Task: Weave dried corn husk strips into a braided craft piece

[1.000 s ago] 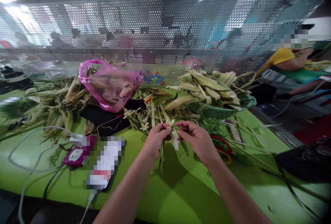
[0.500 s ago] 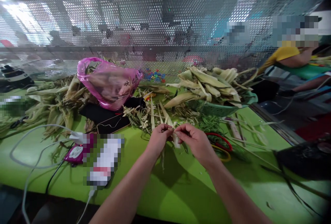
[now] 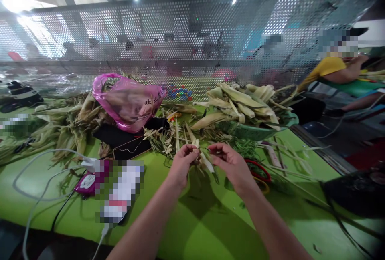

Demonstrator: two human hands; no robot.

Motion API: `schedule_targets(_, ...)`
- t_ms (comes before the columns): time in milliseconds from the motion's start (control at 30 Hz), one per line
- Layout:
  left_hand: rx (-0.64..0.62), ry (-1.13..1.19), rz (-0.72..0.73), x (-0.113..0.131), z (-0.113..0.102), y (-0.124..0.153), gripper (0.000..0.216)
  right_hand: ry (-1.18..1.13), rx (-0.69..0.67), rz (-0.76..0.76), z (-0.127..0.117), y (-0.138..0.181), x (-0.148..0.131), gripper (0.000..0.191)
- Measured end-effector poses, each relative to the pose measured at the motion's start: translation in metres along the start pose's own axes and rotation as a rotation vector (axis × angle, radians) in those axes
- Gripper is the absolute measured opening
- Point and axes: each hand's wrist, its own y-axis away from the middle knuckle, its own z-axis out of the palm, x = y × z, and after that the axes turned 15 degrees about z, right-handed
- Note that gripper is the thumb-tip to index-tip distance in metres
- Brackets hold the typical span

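Over the green table (image 3: 192, 228), my left hand (image 3: 183, 167) is closed in a pinch on a pale strip of corn husk (image 3: 207, 165), whose free end hangs down to the right. A short gap to the right, my right hand (image 3: 231, 164) has thumb and forefinger pressed together. Something thin and dark shows at its fingertips, too small to name. Narrow husk scraps (image 3: 164, 140) lie just beyond my hands. Scissors with red and yellow handles (image 3: 261, 170) rest beside my right wrist, partly hidden by it.
A green basket (image 3: 255, 132) heaped with corn husks (image 3: 240, 99) stands at the back right. Left of centre are a pink plastic bag (image 3: 126, 101), more husks (image 3: 69, 123), a dark phone (image 3: 132, 148) and a cabled phone (image 3: 122, 192). A perforated screen (image 3: 180, 23) closes the back; a person (image 3: 333, 67) sits at right.
My right hand has come away from my left, opening a gap between them. The husk strip's end now shows between the hands. The whole view has shifted slightly upward.
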Motion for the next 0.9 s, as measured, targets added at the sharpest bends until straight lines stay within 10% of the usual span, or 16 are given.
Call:
schedule_targets(733,-0.224,-0.869,1.045,0.034,0.009,0.017,0.014,-0.033,0.139,-0.259,0.015,0.017,-0.018,0.015)
schedule_targets(900,-0.29,-0.981,1.058,0.03,0.01,0.016,0.02,0.145,0.123,-0.358,0.006,0.019,-0.019,0.014)
